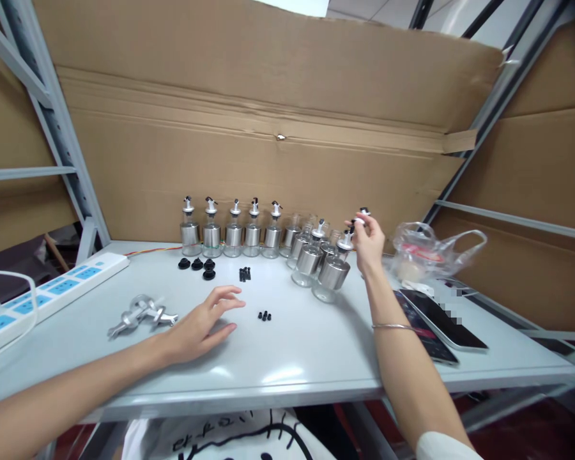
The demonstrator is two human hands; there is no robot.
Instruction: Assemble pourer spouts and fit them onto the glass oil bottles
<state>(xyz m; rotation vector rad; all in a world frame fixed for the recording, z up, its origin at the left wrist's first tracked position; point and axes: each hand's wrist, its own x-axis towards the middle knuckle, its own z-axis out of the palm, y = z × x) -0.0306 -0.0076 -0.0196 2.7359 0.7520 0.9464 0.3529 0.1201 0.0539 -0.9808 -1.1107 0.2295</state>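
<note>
My right hand (pixel 370 241) is closed in a pinch at the top of an oil bottle (pixel 334 273), a glass one with a steel band that leans slightly. Its fingers are on the black-and-white pour spout (pixel 347 239) and partly hide it. A second bottle with a spout (pixel 309 260) stands just left of that one. Fingers apart and holding nothing, my left hand (pixel 204 324) hovers low over the table. Small black caps (pixel 264 316) lie to its right, and short black sticks (pixel 245 274) lie beyond it. Silvery metal spout parts (pixel 141 314) are heaped left of it.
Along the cardboard back wall (pixel 268 166) stand several bottles with spouts (pixel 211 233). Some bottles without spouts (pixel 292 235) are beside them. Black round stoppers (pixel 197 263) lie in front. A power strip (pixel 52 300) is at left; a plastic bag (pixel 419 252) and tablet (pixel 443 319) at right.
</note>
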